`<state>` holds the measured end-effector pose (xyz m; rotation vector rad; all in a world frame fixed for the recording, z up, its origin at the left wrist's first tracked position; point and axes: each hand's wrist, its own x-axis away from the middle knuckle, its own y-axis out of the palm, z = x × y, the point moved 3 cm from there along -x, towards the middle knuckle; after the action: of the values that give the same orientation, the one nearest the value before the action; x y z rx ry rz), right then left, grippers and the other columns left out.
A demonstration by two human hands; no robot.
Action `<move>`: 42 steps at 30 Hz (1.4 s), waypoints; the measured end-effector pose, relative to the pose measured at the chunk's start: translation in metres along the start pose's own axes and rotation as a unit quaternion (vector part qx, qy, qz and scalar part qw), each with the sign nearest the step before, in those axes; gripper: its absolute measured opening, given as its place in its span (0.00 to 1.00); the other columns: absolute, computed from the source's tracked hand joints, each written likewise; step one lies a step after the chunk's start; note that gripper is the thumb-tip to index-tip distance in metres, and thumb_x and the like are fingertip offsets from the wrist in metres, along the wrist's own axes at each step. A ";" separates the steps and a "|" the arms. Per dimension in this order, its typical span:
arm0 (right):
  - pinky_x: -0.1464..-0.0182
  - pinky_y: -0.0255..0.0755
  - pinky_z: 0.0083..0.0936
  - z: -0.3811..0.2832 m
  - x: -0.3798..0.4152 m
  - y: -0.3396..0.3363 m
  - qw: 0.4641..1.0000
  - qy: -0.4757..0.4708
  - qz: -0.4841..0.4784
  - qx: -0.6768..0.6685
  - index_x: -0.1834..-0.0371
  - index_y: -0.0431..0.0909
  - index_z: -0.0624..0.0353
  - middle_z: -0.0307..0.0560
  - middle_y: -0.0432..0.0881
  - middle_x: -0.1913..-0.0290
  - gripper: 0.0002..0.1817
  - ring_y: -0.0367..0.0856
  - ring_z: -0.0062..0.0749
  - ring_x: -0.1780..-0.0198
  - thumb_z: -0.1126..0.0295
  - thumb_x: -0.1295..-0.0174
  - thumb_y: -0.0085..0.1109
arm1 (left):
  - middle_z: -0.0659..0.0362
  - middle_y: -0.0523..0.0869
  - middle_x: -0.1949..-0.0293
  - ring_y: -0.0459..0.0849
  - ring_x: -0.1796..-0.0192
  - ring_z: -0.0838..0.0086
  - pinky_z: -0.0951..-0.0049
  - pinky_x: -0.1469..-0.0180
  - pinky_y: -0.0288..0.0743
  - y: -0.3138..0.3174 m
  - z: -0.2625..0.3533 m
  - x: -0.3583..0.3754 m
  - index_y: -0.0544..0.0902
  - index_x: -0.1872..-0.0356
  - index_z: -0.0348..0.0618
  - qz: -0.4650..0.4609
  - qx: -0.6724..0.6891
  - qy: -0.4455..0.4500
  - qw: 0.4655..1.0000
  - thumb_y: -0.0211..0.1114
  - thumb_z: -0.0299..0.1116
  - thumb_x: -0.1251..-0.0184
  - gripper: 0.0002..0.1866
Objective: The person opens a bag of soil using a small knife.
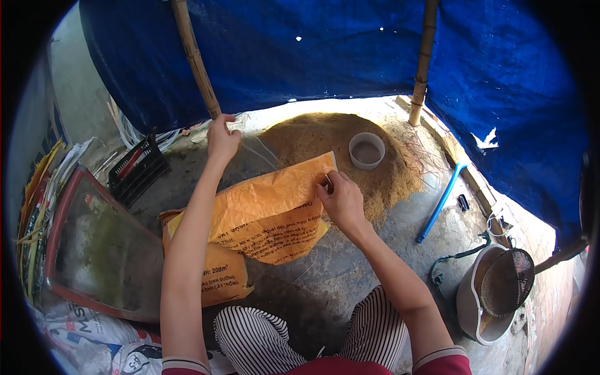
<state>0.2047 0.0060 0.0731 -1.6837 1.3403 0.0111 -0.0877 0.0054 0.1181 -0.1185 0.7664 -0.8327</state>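
My right hand (342, 199) pinches the top right corner of an orange printed plastic sack (269, 190), which lies folded over in front of my knees. A thin white string (261, 152) runs from beside my left hand (224, 141) down toward the sack's upper edge. My left hand is raised beyond the sack with its fingers curled and appears to grip the end of that string; the exact grip is hard to see. Another part of orange sack (226, 275) lies underneath, partly covered by my left forearm.
A heap of brown grainy material (300, 134) holds a white tub (367, 151). A blue tube (442, 201) lies right, near a pail (475, 300) with a mesh sieve (507, 282). Left are a red-framed panel (103, 250) and black crate (139, 169). Bamboo poles (197, 59) stand before blue tarpaulin (312, 56).
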 end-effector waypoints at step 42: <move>0.77 0.69 0.23 0.012 -0.065 0.015 0.976 0.060 -0.067 -0.198 0.62 0.77 0.66 0.43 0.78 0.78 0.08 0.75 0.21 0.80 0.72 0.39 0.60 | 0.57 0.81 0.54 0.75 0.45 0.65 0.61 0.38 0.59 -0.015 0.023 0.097 0.81 0.54 0.43 -0.099 -0.205 0.073 0.971 0.69 0.37 0.45 0.18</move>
<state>0.1736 0.0636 0.0913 -2.1381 1.3743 0.1071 -0.0402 -0.0779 0.0857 -0.5140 1.0726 -0.8692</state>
